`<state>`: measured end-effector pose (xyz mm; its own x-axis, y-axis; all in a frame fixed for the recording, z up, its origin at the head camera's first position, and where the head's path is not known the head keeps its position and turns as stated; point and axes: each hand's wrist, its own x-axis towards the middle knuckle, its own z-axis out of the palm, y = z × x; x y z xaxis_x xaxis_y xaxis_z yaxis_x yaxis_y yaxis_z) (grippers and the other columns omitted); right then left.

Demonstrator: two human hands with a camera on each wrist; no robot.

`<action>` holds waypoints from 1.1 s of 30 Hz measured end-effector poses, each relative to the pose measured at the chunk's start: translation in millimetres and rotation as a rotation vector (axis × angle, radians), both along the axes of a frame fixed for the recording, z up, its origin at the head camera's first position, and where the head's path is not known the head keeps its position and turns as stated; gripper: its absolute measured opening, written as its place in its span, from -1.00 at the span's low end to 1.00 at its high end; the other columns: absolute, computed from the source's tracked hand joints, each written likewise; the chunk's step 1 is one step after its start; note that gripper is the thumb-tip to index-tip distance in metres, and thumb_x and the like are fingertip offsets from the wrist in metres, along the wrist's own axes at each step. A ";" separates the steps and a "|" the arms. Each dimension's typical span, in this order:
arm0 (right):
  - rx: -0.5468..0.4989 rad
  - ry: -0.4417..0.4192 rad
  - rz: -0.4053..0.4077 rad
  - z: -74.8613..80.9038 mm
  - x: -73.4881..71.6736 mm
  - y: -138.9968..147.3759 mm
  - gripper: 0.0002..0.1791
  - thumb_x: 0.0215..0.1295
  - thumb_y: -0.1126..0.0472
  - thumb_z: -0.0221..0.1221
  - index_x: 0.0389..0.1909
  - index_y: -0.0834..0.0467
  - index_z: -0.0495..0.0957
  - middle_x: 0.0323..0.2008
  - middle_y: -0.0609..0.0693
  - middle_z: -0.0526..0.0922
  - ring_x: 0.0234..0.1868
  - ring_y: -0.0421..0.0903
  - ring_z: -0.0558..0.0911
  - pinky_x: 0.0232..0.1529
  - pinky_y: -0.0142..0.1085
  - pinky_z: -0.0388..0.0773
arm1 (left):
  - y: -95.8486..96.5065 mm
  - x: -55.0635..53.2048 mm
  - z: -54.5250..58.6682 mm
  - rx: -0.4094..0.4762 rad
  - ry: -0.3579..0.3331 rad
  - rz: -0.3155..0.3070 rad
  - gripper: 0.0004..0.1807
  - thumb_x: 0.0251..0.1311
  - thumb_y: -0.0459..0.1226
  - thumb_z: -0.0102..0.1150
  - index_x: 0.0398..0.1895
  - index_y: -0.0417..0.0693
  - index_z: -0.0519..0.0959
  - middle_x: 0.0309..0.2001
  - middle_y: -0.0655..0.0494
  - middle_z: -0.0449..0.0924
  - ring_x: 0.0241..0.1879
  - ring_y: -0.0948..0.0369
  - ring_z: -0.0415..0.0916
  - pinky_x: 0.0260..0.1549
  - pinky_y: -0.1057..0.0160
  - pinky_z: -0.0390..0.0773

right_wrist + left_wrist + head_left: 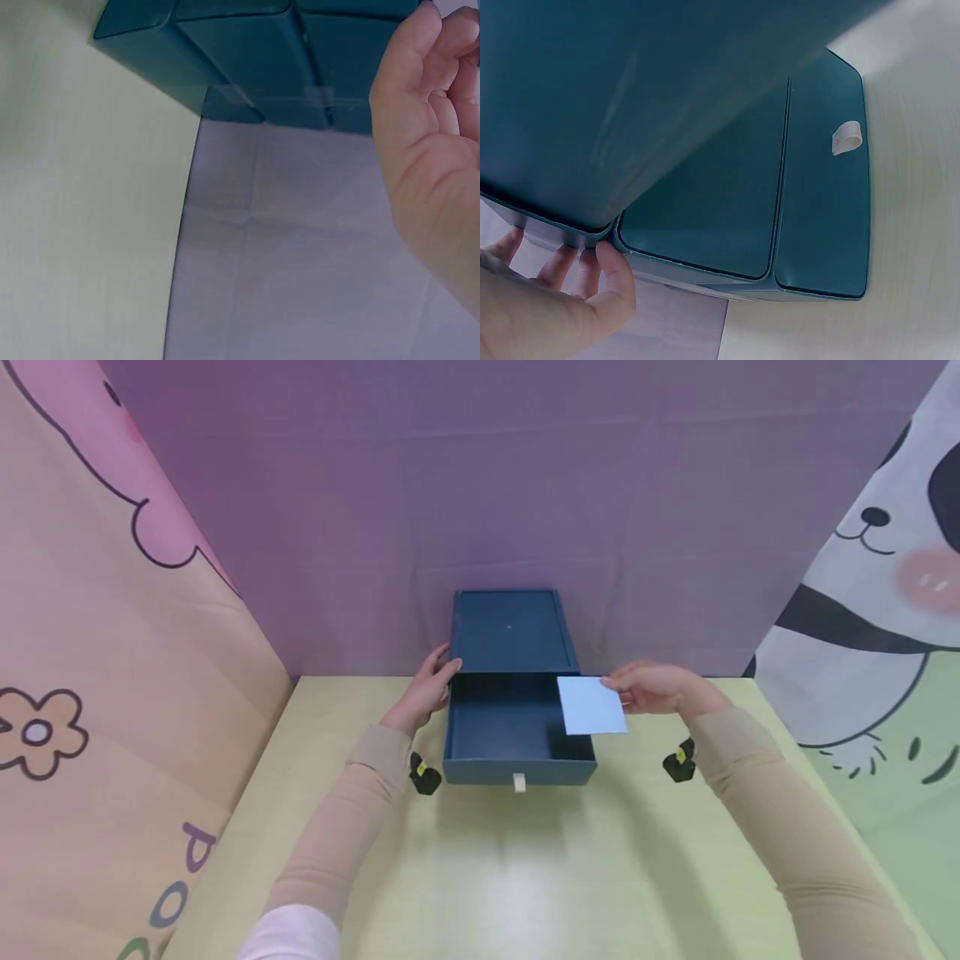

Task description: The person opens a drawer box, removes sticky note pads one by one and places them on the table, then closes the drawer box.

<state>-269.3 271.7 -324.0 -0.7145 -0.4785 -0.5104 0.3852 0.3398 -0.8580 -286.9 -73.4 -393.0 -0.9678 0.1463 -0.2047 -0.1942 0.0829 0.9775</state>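
Observation:
A dark blue drawer unit [513, 627] stands against the purple backdrop with its top drawer [487, 771] pulled out. A white fabric tab [519, 782] hangs at the drawer's front. My left hand [426, 689] rests against the unit's left side, the thumb near the front top corner. In the left wrist view several fingertips [589, 262] touch that side face. My right hand [654, 687] pinches a square white card [592, 706] at its right edge. The card is above the drawer's right side and overlaps its rim in the head view. In the right wrist view the card is hidden.
Lower closed drawers [705, 195] sit beneath, one with a white pull loop [847, 138]. The pale table [517, 877] extends in front of the unit. A black device [425, 774] shows by the left wrist, another [679, 762] by the right. Patterned cloths hang at both sides.

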 end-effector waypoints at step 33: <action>0.008 -0.033 -0.112 -77.7 12.2 78.2 -0.72 0.48 0.19 -0.10 -0.35 0.02 0.57 -0.34 -0.20 0.63 -0.25 -0.29 0.59 -0.10 -0.41 0.53 | 0.9 -1.1 -2.1 -0.002 -0.004 -0.004 -0.36 0.40 -0.01 -0.10 0.48 0.28 -0.01 0.44 -0.02 0.01 0.42 0.02 0.03 0.28 -0.15 0.21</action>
<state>-257.1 350.0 -401.7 -0.7461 -0.3922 -0.5381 0.4492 0.3002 -0.8415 -288.1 -72.5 -395.1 -0.9663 0.1501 -0.2091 -0.1980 0.0852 0.9765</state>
